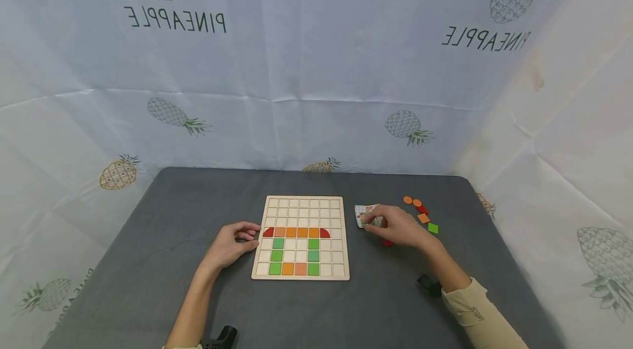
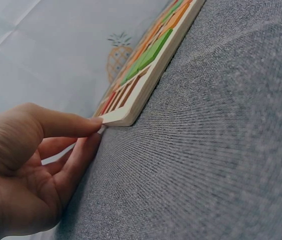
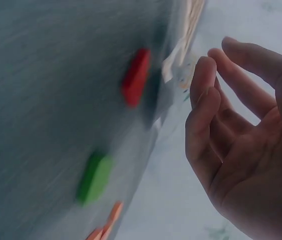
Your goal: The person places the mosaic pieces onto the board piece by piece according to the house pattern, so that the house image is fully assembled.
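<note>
A wooden grid board (image 1: 299,221) lies on the grey table with flat coloured pieces in some of its squares. Red rounded pieces (image 1: 325,233) end an orange row; green pieces (image 1: 314,243) form two columns under it. My left hand (image 1: 228,244) touches the board's left edge with thumb and fingertips, beside the board's corner (image 2: 118,117) in the left wrist view. Over a small patterned card (image 1: 362,212) hovers my right hand (image 1: 398,225), its fingers bent loosely. No piece shows between those fingers in the right wrist view. A red piece (image 3: 136,77) lies below that hand.
Right of the right hand lie loose pieces: orange discs (image 1: 407,200), a red one (image 1: 422,209), an orange square (image 1: 423,218) and a green square (image 1: 433,228). A pineapple-print cloth (image 1: 296,63) hangs behind and beside the table (image 1: 207,189).
</note>
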`<state>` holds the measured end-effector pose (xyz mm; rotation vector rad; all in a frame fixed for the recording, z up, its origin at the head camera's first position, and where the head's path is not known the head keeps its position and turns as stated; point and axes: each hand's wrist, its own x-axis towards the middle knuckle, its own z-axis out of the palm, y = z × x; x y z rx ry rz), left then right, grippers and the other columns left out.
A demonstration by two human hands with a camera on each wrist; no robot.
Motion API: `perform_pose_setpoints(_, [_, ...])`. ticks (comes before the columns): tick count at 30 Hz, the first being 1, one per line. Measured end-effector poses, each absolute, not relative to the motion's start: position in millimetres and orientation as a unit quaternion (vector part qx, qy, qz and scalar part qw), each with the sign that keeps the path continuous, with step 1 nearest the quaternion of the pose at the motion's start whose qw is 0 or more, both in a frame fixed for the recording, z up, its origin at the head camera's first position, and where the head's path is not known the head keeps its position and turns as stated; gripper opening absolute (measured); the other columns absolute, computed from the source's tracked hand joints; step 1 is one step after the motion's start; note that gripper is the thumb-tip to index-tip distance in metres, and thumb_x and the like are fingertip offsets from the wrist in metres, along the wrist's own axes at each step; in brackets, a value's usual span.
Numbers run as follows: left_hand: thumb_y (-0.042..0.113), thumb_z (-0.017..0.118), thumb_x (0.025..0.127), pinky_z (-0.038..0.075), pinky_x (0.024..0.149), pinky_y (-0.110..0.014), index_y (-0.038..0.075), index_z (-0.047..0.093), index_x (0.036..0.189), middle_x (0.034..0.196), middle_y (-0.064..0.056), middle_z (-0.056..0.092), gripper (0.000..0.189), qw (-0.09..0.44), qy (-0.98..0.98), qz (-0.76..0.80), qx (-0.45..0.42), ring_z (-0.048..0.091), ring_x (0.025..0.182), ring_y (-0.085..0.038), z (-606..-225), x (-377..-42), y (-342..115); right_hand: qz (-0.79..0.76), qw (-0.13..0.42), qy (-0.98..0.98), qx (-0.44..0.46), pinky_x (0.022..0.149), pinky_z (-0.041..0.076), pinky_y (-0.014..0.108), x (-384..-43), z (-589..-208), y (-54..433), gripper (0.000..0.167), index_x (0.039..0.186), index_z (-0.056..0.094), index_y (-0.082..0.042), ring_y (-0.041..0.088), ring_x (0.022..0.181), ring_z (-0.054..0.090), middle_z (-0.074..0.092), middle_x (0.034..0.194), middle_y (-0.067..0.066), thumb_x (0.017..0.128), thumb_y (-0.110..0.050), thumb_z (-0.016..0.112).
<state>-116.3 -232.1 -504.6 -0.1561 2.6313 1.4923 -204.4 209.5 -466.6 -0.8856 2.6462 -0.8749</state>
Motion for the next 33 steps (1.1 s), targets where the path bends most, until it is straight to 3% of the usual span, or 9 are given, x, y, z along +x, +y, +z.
perform_pose_setpoints(3, [0.003, 0.081, 0.094, 0.052, 0.081, -0.023, 0.000, 0.074, 0.130, 0.116, -0.015, 0.072, 0.037, 0.058, 0.868, 0.490, -0.052, 0.065, 0.096, -0.015, -504.6, -116.2, -232.3, -0.302, 0.115, 0.896, -0.303, 0.059, 0.048, 0.024, -200.5, -470.3, 226.8, 0.019, 0.116, 0.080, -0.012, 0.003, 0.061, 0.051, 0.075, 0.102, 0.003, 0.100, -0.022, 0.079])
perform_pose_setpoints(14, [0.002, 0.080, 0.094, 0.052, 0.081, -0.023, 0.000, 0.073, 0.131, 0.117, -0.016, 0.072, 0.037, 0.059, 0.869, 0.488, -0.053, 0.066, 0.096, -0.016, -503.0, -117.1, -232.9, -0.324, 0.171, 0.878, -0.306, 0.060, 0.049, 0.023, -197.8, -477.7, 259.9, 0.028, 0.119, 0.078, -0.008, 0.000, 0.059, 0.052, 0.072, 0.122, 0.016, 0.093, -0.013, 0.086])
perform_pose_setpoints(22, [0.001, 0.081, 0.093, 0.052, 0.081, -0.023, 0.000, 0.074, 0.130, 0.116, -0.016, 0.072, 0.037, 0.058, 0.870, 0.486, -0.054, 0.066, 0.096, -0.015, -502.6, -117.8, -231.4, -0.311, 0.171, 0.880, -0.317, 0.064, 0.050, 0.023, -198.0, -481.8, 261.5, 0.023, 0.116, 0.078, -0.009, -0.001, 0.065, 0.054, 0.074, 0.117, 0.013, 0.093, -0.010, 0.084])
perform_pose_setpoints(33, [0.001, 0.081, 0.094, 0.052, 0.081, -0.024, 0.000, 0.074, 0.130, 0.116, -0.016, 0.072, 0.037, 0.060, 0.872, 0.483, -0.053, 0.066, 0.095, -0.015, -502.0, -118.6, -230.8, -0.300, 0.163, 0.886, -0.315, 0.063, 0.051, 0.023, -199.3, -478.6, 255.5, 0.022, 0.114, 0.078, -0.013, -0.001, 0.065, 0.055, 0.076, 0.109, 0.004, 0.095, -0.021, 0.085])
